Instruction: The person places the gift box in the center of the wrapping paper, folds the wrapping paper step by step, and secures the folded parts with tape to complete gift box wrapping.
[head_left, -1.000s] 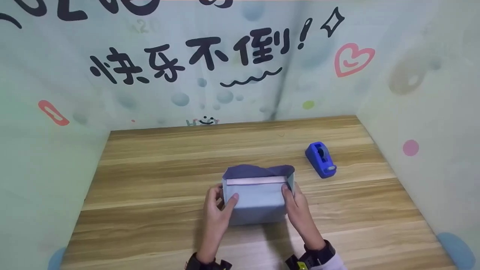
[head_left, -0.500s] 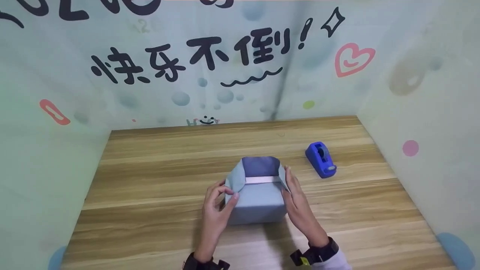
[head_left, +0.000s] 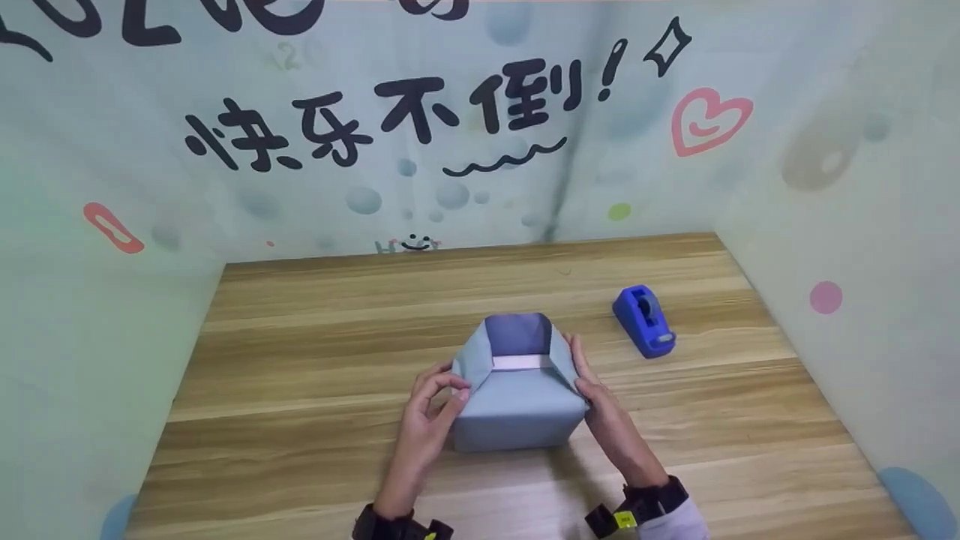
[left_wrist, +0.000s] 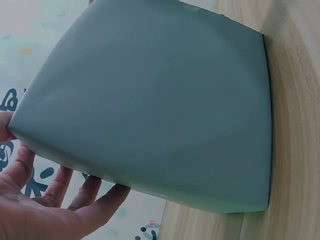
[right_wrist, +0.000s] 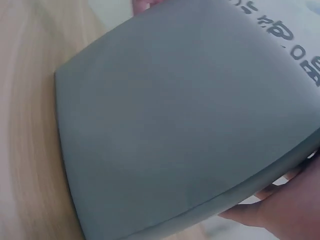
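Note:
A box wrapped in grey-blue paper (head_left: pixel 517 420) stands on the table between both hands. At its top the paper's darker blue inner side (head_left: pixel 517 334) shows behind a white strip (head_left: pixel 520 362), with folded paper sides slanting inward at left and right. My left hand (head_left: pixel 426 424) pinches the left edge between thumb and fingers; the left wrist view shows its fingertips along the paper's edge. On the opposite side my right hand (head_left: pixel 611 420) grips the right edge, thumb near the front corner and fingers along the side. The box's underside is hidden.
A blue tape dispenser (head_left: pixel 643 322) sits on the wooden table (head_left: pixel 315 360) to the right, beyond the right hand. Printed cloth walls (head_left: pixel 300 202) border the table at the back and on both sides.
The wide paper opening has narrowed as first the left side, then the right side folded inward. My right hand has shifted slightly right, and its thumb has moved to the right front corner.

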